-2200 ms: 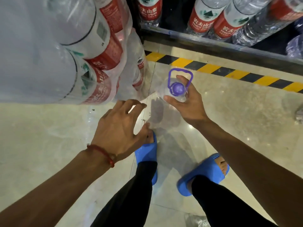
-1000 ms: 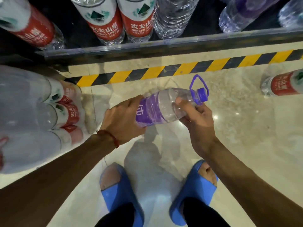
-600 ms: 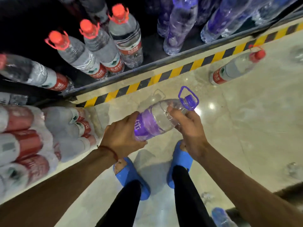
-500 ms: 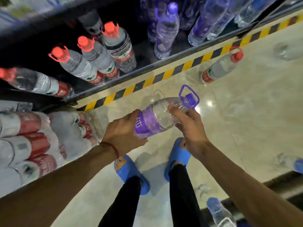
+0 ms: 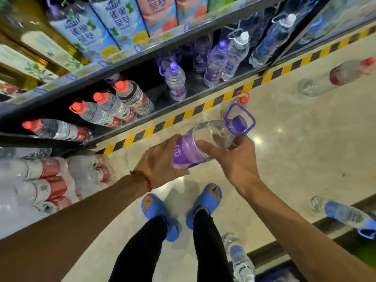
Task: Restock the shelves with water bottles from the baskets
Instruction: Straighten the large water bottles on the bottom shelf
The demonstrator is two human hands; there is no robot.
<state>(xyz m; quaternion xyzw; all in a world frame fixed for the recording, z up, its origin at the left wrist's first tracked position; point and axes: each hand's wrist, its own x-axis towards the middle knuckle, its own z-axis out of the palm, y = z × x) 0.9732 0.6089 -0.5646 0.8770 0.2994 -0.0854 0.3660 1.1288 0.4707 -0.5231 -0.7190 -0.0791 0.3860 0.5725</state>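
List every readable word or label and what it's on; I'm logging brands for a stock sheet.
"雀巢茶萃": blue drink cartons, upper shelf.
"怡", partly hidden: purple label of the held bottle.
Too blurred to read: red-label bottles, price tags.

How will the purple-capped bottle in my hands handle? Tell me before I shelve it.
Probably heavy for its size: the purple-capped bottle is big, and the left hand and right hand both hold it. Likely somewhat slippery and squashy: smooth, thin clear plastic. Its round body would probably roll if laid down; upright on the shelf it should stand steady.
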